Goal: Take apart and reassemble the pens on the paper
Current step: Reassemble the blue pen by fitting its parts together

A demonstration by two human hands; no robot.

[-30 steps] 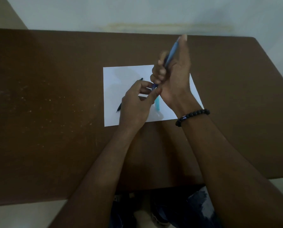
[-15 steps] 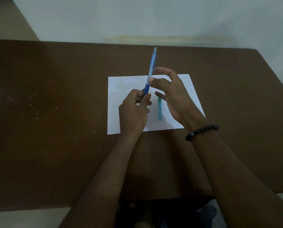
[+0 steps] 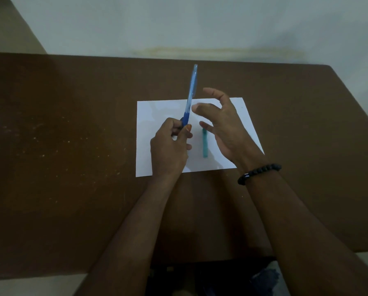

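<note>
Gripping blue pen (image 3: 191,97) upright — left hand (image 3: 170,148); right hand (image 3: 223,127) loose.

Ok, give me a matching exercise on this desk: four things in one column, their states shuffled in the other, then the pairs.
Things:
1. blue pen
2. teal pen piece
3. right hand
4. bead bracelet

States:
A. lying flat on the paper
B. fingers spread, holding nothing
C. worn on the right wrist
D. held by its dark grip end in the left hand

Pairs: 1-D, 2-A, 3-B, 4-C
</note>
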